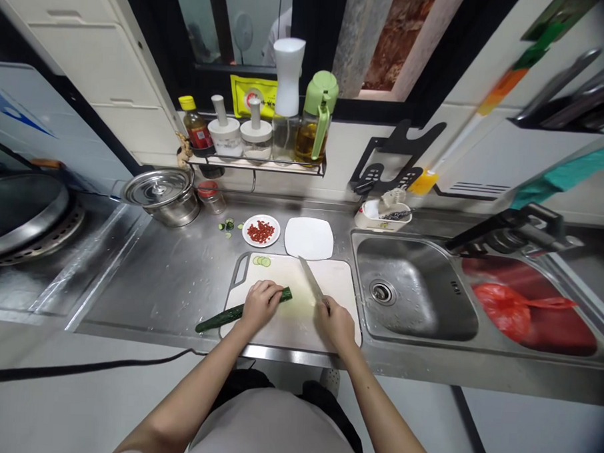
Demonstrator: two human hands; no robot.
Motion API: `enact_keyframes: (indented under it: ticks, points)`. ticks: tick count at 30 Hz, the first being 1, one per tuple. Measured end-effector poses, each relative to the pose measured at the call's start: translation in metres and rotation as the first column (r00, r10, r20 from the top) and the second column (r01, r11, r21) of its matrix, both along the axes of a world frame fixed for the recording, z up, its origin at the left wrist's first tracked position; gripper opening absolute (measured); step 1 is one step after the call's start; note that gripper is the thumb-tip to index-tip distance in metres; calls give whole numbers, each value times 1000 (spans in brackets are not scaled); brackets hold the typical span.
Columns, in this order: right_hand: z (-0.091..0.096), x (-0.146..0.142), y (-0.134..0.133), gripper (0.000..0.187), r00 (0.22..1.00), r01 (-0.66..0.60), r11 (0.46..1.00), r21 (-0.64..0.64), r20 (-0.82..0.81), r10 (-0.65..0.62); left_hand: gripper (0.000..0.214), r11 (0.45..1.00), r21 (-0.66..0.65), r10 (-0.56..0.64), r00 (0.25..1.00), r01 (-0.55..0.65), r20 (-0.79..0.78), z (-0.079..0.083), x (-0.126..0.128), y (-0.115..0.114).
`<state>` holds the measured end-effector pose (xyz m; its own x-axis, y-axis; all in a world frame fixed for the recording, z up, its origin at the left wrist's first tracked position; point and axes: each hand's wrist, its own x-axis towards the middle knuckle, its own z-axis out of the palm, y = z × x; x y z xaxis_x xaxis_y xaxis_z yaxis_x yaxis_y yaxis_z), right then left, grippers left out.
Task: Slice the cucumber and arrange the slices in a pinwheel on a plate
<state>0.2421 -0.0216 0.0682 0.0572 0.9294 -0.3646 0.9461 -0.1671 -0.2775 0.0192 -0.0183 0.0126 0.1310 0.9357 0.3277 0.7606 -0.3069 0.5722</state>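
A long dark green cucumber (222,318) lies across the left part of a white cutting board (277,333). My left hand (261,303) is closed over it near its cut right end. In my right hand (336,323) is the handle of a kitchen knife (310,278), its blade pointing away from me, to the right of the cucumber and apart from it. Several thin cucumber slices (262,261) overlap at the board's far left corner. Behind the board stand an empty white square plate (309,238) and a white plate (247,239) of chopped red pieces.
Green scraps (226,226) lie on the steel counter near a lidded pot (175,205) and a red-capped jar (212,197). On the right is a sink (409,291), then a basin holding a red plastic bag (503,312). A rack (264,165) carries bottles and seasoning jars.
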Motion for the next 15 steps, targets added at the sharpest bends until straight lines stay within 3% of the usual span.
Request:
enact_keyframes:
  ticks: [7,15]
  points:
    - [5,-9,-1,32,997,-66,997,-50,-53,64,23,991,69,-116,992,119,-38,-6,-1,-1]
    - [21,-21,-11,30,989,-143,985,-95,-55,138,26,985,77,-151,986,156,-64,-10,0,-2]
